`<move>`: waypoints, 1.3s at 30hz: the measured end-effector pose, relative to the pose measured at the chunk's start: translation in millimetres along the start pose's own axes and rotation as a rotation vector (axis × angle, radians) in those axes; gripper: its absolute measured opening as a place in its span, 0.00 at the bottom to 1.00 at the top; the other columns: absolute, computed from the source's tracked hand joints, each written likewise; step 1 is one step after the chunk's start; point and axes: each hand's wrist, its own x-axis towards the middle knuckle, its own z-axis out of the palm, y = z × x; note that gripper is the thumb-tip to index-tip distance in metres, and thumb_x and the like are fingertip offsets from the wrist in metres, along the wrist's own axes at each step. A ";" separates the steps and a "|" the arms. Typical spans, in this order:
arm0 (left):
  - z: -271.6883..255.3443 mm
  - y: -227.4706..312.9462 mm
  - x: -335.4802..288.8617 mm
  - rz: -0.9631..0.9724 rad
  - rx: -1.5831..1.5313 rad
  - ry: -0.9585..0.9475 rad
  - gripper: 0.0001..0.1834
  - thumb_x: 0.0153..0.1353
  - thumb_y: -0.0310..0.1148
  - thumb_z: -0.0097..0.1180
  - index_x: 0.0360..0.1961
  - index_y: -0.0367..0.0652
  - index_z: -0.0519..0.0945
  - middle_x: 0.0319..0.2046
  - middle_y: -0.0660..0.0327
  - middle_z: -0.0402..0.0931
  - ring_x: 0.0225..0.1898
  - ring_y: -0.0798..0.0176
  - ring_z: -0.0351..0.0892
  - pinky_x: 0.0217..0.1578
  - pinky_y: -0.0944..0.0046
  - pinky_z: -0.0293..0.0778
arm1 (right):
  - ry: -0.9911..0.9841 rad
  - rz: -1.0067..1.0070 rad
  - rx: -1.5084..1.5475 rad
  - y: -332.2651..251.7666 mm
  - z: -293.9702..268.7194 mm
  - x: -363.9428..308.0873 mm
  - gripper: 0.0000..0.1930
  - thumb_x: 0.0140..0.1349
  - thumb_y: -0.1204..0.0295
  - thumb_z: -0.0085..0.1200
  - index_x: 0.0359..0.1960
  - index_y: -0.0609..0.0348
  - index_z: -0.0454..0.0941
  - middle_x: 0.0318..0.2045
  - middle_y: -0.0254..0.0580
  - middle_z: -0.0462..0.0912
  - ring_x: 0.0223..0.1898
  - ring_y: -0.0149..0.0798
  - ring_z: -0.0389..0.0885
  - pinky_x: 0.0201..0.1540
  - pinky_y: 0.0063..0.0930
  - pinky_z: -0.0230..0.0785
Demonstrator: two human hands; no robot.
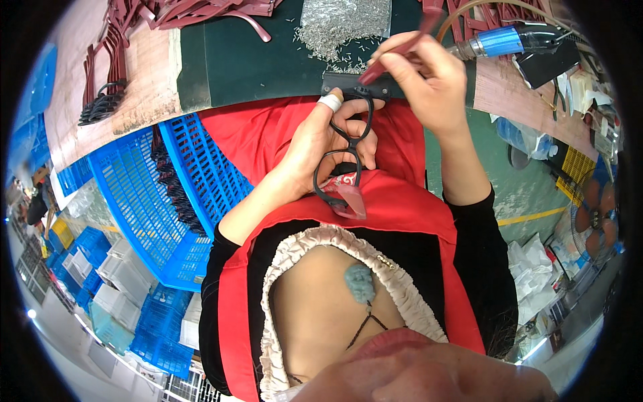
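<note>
Black eyeglass frame (352,143), just off the picture's centre toward 1 o'clock, is held end-on over a red apron, its upper end at a dark block (335,82) on the counter's (144,100) near edge. The left hand (318,141), thumb wrapped in white tape, grasps the frame from the 9 o'clock side. The right hand (432,84) pinches a dark red temple arm (374,70), its lower end close above the frame's 12 o'clock end; whether they touch cannot be told. A translucent reddish piece (351,201), probably the other temple, shows at the 6 o'clock end. Small metal screws (325,33) lie scattered at 12 o'clock; a blue-bodied powered screwdriver (501,41) lies between 1 and 2.

The step appears to be fitting the temple; the next move likely calls for lining up the hinge, then adding a screw.
</note>
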 end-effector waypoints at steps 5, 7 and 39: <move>7.8 2.7 -2.5 0.001 -0.032 0.008 0.42 0.79 0.62 0.23 0.70 0.34 0.67 0.30 0.58 0.79 0.28 0.57 0.85 0.31 0.63 0.84 | 0.094 -0.050 0.069 13.4 9.8 -1.4 0.03 0.68 0.80 0.60 0.40 0.68 0.80 0.31 0.38 0.85 0.33 0.28 0.88 0.37 0.22 0.80; 8.6 1.4 -1.3 0.021 -0.043 0.034 0.45 0.78 0.63 0.23 0.71 0.31 0.64 0.29 0.57 0.78 0.25 0.59 0.83 0.29 0.63 0.85 | 0.101 -0.077 0.054 13.9 8.8 -1.7 0.03 0.68 0.80 0.60 0.40 0.68 0.80 0.31 0.38 0.84 0.33 0.28 0.87 0.36 0.22 0.81; -1.6 4.8 -5.6 0.187 -0.379 -0.105 0.26 0.81 0.55 0.34 0.73 0.62 0.55 0.39 0.48 0.77 0.22 0.57 0.82 0.24 0.56 0.86 | 0.871 -0.377 0.069 88.2 -122.3 22.1 0.18 0.74 0.61 0.50 0.56 0.62 0.74 0.37 0.40 0.79 0.33 0.37 0.79 0.35 0.28 0.74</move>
